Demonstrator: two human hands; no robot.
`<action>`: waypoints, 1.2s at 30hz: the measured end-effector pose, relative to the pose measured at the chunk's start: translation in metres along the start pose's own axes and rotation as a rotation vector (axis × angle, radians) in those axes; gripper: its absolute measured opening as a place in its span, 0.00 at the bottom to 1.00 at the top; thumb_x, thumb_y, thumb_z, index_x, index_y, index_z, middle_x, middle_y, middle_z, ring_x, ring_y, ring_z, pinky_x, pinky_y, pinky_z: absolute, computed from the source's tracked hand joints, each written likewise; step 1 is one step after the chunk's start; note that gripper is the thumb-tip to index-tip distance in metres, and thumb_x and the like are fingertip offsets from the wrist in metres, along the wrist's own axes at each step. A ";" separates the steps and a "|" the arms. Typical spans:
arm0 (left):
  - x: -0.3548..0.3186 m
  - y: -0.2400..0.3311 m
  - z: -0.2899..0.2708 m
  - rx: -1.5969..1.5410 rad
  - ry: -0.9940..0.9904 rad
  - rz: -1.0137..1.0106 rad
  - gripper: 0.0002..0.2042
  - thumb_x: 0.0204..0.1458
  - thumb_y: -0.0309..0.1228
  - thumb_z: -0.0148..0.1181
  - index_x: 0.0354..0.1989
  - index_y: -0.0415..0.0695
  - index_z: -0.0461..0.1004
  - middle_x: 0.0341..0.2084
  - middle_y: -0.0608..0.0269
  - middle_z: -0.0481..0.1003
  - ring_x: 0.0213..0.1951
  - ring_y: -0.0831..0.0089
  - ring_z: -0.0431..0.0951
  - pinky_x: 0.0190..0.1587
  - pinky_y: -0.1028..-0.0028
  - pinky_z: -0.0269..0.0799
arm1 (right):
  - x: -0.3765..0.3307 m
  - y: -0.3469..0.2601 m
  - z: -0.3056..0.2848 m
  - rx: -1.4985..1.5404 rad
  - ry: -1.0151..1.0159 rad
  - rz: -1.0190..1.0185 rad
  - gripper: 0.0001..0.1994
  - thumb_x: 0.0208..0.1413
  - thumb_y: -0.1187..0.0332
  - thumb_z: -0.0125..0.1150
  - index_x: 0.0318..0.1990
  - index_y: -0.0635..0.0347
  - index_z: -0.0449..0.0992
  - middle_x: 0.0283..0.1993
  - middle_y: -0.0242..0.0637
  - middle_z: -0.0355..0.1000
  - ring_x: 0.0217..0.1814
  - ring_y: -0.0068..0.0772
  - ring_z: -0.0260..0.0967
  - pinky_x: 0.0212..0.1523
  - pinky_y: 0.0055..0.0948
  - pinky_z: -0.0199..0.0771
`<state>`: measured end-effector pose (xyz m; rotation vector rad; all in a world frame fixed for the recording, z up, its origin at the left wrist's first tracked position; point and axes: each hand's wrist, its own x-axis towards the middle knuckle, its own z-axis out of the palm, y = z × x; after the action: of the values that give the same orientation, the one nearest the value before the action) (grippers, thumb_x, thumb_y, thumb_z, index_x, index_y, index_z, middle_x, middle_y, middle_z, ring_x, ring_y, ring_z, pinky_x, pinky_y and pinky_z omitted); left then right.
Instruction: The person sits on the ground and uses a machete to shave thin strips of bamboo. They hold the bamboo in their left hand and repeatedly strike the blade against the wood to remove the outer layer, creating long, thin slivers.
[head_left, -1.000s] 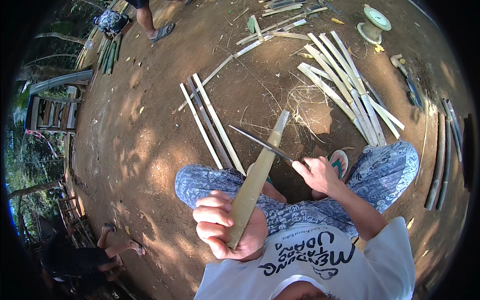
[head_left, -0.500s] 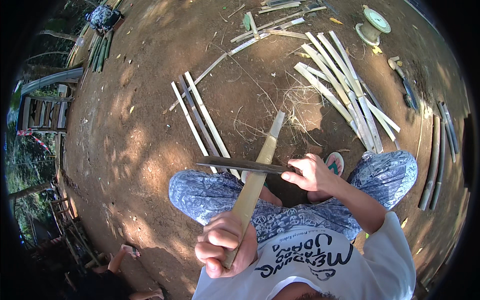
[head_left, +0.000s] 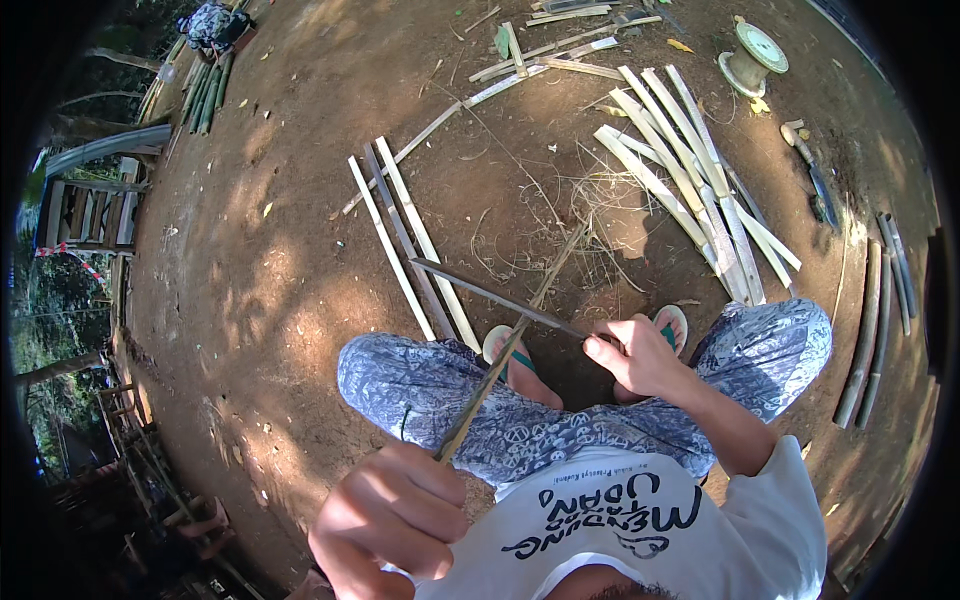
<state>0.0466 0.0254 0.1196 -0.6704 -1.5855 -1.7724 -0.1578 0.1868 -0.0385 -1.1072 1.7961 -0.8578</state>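
Note:
My left hand (head_left: 392, 520) grips the near end of a thin bamboo strip (head_left: 500, 368) that slants up and away over my knees. My right hand (head_left: 635, 352) holds the handle of a long dark knife (head_left: 495, 294), whose blade lies across the strip and points left. I sit low on bare earth with patterned trousers (head_left: 440, 395) and sandals (head_left: 672, 322) below my hands.
Split bamboo slats (head_left: 408, 240) lie on the ground ahead left, and a larger fan of slats (head_left: 700, 190) ahead right. A green spool (head_left: 752, 58) stands far right. More poles (head_left: 870, 330) lie at the right edge. A wooden ladder-like frame (head_left: 85, 210) is at left.
The strip now appears edge-on and thinner, and my left hand has dropped nearer the camera. The knife blade has tilted, its tip higher to the left. The view has shifted slightly.

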 end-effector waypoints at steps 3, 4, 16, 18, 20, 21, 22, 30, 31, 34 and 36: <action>0.015 -0.014 -0.012 -0.064 -0.135 -0.073 0.14 0.55 0.35 0.54 0.19 0.46 0.61 0.13 0.62 0.65 0.13 0.70 0.64 0.15 0.68 0.55 | -0.017 -0.011 0.006 0.172 0.034 0.023 0.24 0.62 0.50 0.56 0.31 0.68 0.77 0.15 0.44 0.64 0.17 0.34 0.61 0.23 0.37 0.60; 0.013 -0.013 -0.012 -0.064 -0.130 -0.080 0.13 0.56 0.36 0.54 0.21 0.47 0.63 0.15 0.61 0.67 0.16 0.69 0.68 0.18 0.68 0.60 | -0.021 -0.010 0.010 0.235 0.058 0.059 0.24 0.62 0.51 0.56 0.31 0.68 0.76 0.15 0.42 0.63 0.17 0.31 0.60 0.22 0.36 0.59; 0.002 -0.052 0.073 0.622 0.713 0.442 0.24 0.68 0.51 0.38 0.27 0.48 0.70 0.28 0.64 0.68 0.39 0.69 0.71 0.49 0.63 0.73 | -0.074 -0.084 -0.015 0.362 -0.066 -0.170 0.31 0.62 0.41 0.49 0.29 0.67 0.73 0.13 0.39 0.61 0.14 0.41 0.63 0.19 0.36 0.60; 0.001 -0.055 0.079 0.811 0.720 0.510 0.20 0.67 0.50 0.44 0.28 0.51 0.72 0.34 0.69 0.65 0.48 0.71 0.62 0.64 0.59 0.56 | -0.079 -0.088 -0.013 0.346 -0.138 -0.200 0.31 0.62 0.40 0.50 0.30 0.67 0.74 0.14 0.39 0.62 0.14 0.41 0.65 0.19 0.36 0.61; 0.002 -0.059 0.078 0.815 0.743 0.533 0.21 0.67 0.49 0.44 0.27 0.50 0.71 0.35 0.69 0.61 0.40 0.73 0.60 0.60 0.63 0.61 | -0.082 -0.090 -0.012 0.371 -0.145 -0.216 0.29 0.60 0.42 0.53 0.29 0.66 0.74 0.14 0.41 0.64 0.15 0.44 0.68 0.19 0.37 0.63; 0.002 -0.060 0.080 0.811 0.763 0.535 0.21 0.67 0.49 0.44 0.27 0.50 0.71 0.34 0.69 0.61 0.38 0.74 0.59 0.57 0.65 0.61 | -0.083 -0.091 -0.011 0.404 -0.146 -0.216 0.28 0.59 0.44 0.56 0.28 0.65 0.74 0.13 0.43 0.65 0.16 0.47 0.69 0.19 0.39 0.65; 0.003 -0.061 0.081 0.812 0.780 0.542 0.21 0.67 0.49 0.44 0.27 0.50 0.71 0.33 0.70 0.61 0.37 0.74 0.58 0.55 0.67 0.62 | -0.083 -0.093 -0.010 0.436 -0.150 -0.222 0.26 0.59 0.46 0.59 0.26 0.65 0.74 0.13 0.44 0.66 0.16 0.49 0.70 0.19 0.40 0.67; -0.003 -0.064 0.085 0.806 0.855 0.604 0.20 0.67 0.46 0.44 0.26 0.49 0.71 0.32 0.69 0.61 0.35 0.75 0.57 0.43 0.75 0.59 | -0.083 -0.085 0.005 0.420 -0.048 -0.242 0.28 0.56 0.43 0.61 0.23 0.64 0.73 0.13 0.45 0.66 0.17 0.51 0.70 0.19 0.41 0.69; -0.001 -0.065 0.085 0.808 0.832 0.590 0.20 0.67 0.47 0.43 0.27 0.49 0.71 0.32 0.70 0.61 0.37 0.75 0.58 0.44 0.74 0.59 | -0.083 -0.084 0.006 0.392 -0.033 -0.283 0.27 0.56 0.44 0.61 0.23 0.64 0.73 0.14 0.45 0.66 0.17 0.51 0.70 0.20 0.42 0.69; -0.010 -0.062 0.086 0.818 0.789 0.531 0.20 0.68 0.47 0.42 0.27 0.50 0.70 0.33 0.70 0.60 0.38 0.75 0.58 0.46 0.72 0.60 | -0.077 -0.074 0.007 0.298 0.023 -0.302 0.26 0.55 0.46 0.63 0.23 0.65 0.73 0.14 0.47 0.67 0.17 0.53 0.71 0.20 0.42 0.69; -0.013 -0.057 0.086 0.860 0.825 0.504 0.20 0.68 0.47 0.42 0.27 0.50 0.70 0.32 0.71 0.60 0.37 0.75 0.58 0.46 0.70 0.60 | -0.079 -0.075 0.009 0.389 0.015 -0.237 0.26 0.55 0.46 0.63 0.23 0.65 0.73 0.14 0.48 0.66 0.17 0.53 0.71 0.21 0.43 0.70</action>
<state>0.0076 0.1149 0.0847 0.0995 -1.2384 -0.6950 -0.1031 0.2295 0.0459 -1.0669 1.4429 -1.2964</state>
